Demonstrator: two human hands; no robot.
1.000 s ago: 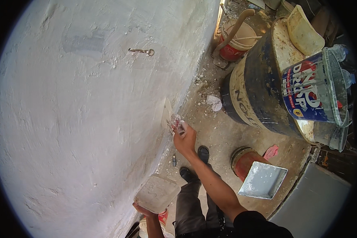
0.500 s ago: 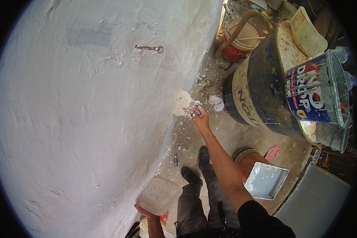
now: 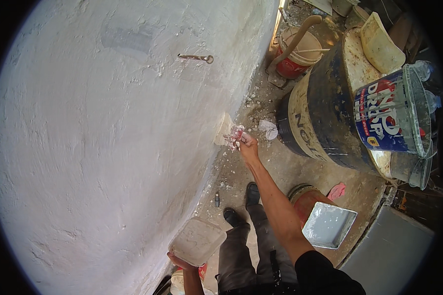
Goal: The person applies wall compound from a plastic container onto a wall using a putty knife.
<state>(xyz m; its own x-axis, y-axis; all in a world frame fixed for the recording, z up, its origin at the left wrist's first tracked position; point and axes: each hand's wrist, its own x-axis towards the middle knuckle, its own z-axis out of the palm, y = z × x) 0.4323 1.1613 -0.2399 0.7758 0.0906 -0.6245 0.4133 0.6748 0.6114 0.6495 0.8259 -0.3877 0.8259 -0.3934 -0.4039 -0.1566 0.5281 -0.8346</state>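
My right hand (image 3: 249, 144) is closed on a red hand tool (image 3: 234, 137) caked with white plaster. Its blade cannot be made out. The tool is against the foot of the whitish wall (image 3: 108, 162), beside a cream patch (image 3: 223, 129) of fresh-looking plaster. Lower left, my left hand (image 3: 180, 260) grips the near edge of a shallow rectangular tray (image 3: 198, 240), smeared with grey-white residue. The tray is held close to the wall, tilted, and some of my left fingers are hidden under it.
A bolt (image 3: 196, 58) juts from the wall. To the right stand a large drum (image 3: 312, 115) bearing a blue bucket (image 3: 386, 113), and a red bucket (image 3: 291, 66) behind. A grey-coated tray (image 3: 330, 225) rests on a reddish bucket (image 3: 302, 199). Plaster crumbs and a small dark object (image 3: 217, 199) lie on the floor.
My right hand and the plaster-caked tool have shifted slightly left, covering more of the cream patch. The view of the wall has moved a little. My left hand holds the tray much as before.
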